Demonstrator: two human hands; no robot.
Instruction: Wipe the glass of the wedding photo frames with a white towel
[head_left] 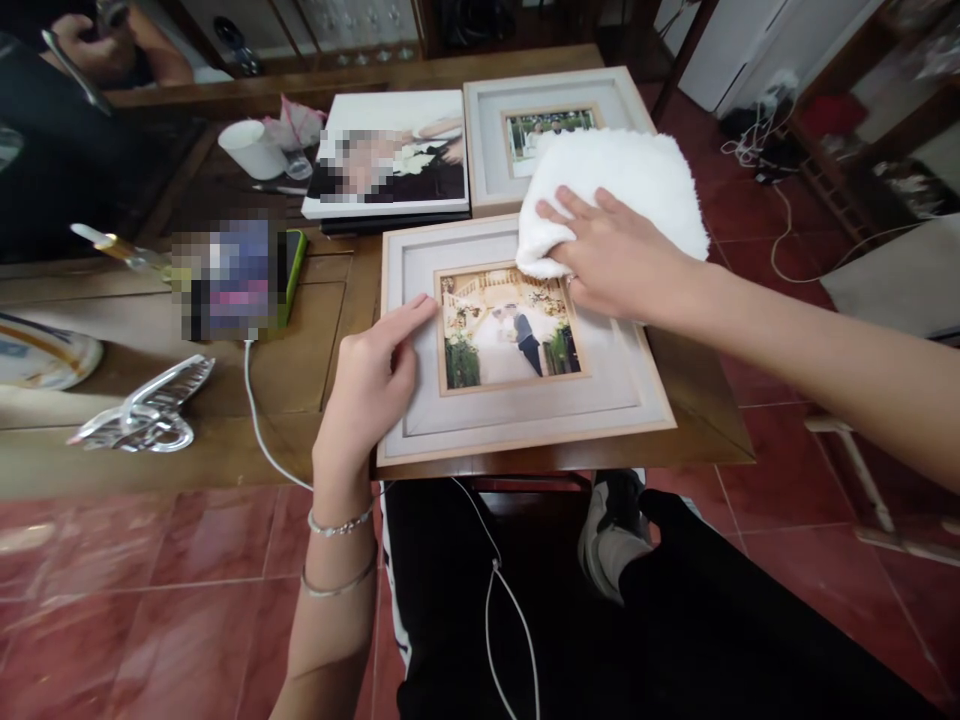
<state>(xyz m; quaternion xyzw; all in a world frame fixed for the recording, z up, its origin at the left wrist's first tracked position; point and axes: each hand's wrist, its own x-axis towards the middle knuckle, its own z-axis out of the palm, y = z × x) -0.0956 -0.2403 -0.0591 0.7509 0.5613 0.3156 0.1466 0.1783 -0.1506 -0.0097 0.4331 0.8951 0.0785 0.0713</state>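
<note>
A framed wedding photo, with a pale wooden border and a wide light mat, lies flat at the table's front edge. My left hand holds the frame's left side, fingers reaching over the border toward the photo. On the upper right of the same frame, my right hand grips a fluffy white cloth, its fingers spread over the fabric and the thumb underneath. The cloth also covers part of a second picture frame lying just behind.
A white-edged photo panel lies behind on the left. Nearby are a white cup, a phone with a white cable, a dropper bottle and a silvery hair claw. The wooden table ends close to my legs.
</note>
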